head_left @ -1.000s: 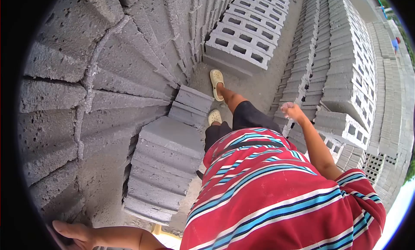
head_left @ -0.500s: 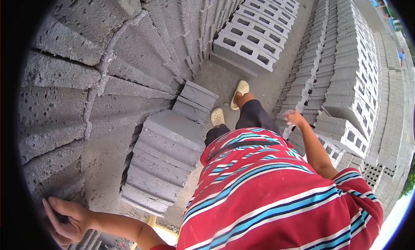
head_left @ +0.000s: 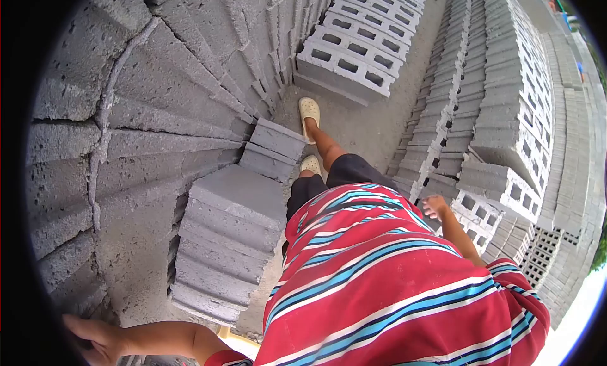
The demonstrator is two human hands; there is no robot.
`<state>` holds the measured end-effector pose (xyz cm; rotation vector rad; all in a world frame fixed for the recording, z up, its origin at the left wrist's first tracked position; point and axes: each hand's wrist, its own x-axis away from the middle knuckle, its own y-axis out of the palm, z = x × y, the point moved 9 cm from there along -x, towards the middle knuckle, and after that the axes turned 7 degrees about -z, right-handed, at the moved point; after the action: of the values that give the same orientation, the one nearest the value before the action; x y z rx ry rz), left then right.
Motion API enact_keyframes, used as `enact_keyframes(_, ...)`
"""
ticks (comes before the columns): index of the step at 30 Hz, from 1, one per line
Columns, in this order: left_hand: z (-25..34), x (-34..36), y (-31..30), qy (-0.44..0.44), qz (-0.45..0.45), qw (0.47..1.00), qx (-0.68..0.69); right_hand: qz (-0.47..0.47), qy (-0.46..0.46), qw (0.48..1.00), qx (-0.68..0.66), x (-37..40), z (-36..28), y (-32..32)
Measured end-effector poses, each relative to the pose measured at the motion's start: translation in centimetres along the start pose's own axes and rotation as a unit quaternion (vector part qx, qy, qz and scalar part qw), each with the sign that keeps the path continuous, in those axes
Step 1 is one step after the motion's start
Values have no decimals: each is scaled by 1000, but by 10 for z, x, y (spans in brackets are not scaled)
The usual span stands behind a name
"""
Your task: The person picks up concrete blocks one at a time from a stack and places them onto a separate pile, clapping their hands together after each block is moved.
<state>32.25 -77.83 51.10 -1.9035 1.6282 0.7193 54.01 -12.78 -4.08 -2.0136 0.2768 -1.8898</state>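
Drawn back since half a second ago, the right hand (head_left: pixel 434 206) hangs empty, fingers loosely curled; what the left hand (head_left: pixel 101 341) grips (dark edge) I cannot tell. Grey rectangular concrete blocks (head_left: pixel 275 138) sit beside cream perforated clogs (head_left: pixel 307 108); a careless step could trip.

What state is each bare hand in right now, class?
Left hand: near stacked rough grey concrete blocks; partly hidden, so its grip cannot be told.
Right hand: loosely curled, nothing visible in it; whether fully closed cannot be told.
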Motion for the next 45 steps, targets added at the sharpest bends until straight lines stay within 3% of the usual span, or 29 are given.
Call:
enact_keyframes(3,22,-15,2,-34,-25,999,-21,-14,-16,999,-29,6,7,8)
enact_keyframes(6,14,-6,-2,-71,-49,991,-102,-7,-42,999,-9,34,-26,15)
enact_keyframes(7,16,-9,-4,-84,-26,994,-63,-10,-58,998,-5,35,-40,16)
enact_keyframes(9,24,-19,-3,-109,25,994,10,9,-151,987,57,30,-81,12)
enact_keyframes(11,26,-19,-2,-123,6,992,22,64,-256,958,115,16,-114,8)
enact_keyframes(14,36,-27,0,-84,-7,996,-9,32,-309,949,59,79,-197,22)
enact_keyframes(17,51,-50,-14,-112,130,980,100,8,-376,925,46,77,-234,40)
enact_keyframes(18,55,-56,-9,-151,61,963,213,2,-384,921,68,71,-244,49)
enact_keyframes(20,78,-76,9,-189,164,898,363,-28,-348,932,100,54,-258,74)
enact_keyframes(22,133,-91,63,-333,34,742,580,-79,-403,905,107,19,-276,114)
enact_keyframes(23,191,-110,94,-264,-143,687,662,-94,-379,913,120,4,-282,131)
enact_keyframes(25,303,-121,142,-161,-410,634,636,-127,-366,912,132,-16,-298,171)
enact_keyframes(26,353,-102,162,-154,-493,560,648,-144,-377,905,134,-23,-308,188)
enact_keyframes(27,403,-63,180,-181,-587,431,661,-166,-374,906,106,-34,-308,202)
enact_keyframes(29,490,35,200,-174,-746,253,591,-204,-369,906,40,-59,-313,228)
enact_keyframes(33,601,223,238,-104,-852,228,460,-186,-305,933,-29,-114,-296,265)
enact_keyframes(36,635,313,261,-291,-813,294,410,-154,-249,954,-60,-104,-271,267)
enact_keyframes(37,639,336,262,-326,-804,307,391,-119,-271,954,-47,-104,-258,280)
enact_keyframes(40,654,368,268,-426,-771,339,331,-52,-314,947,-43,-129,-244,306)
enact_keyframes(43,654,365,274,-453,-769,354,278,-96,-248,951,-156,-139,-246,322)
enact_keyframes(45,654,356,271,-447,-774,366,260,-147,-184,943,-237,-119,-281,301)
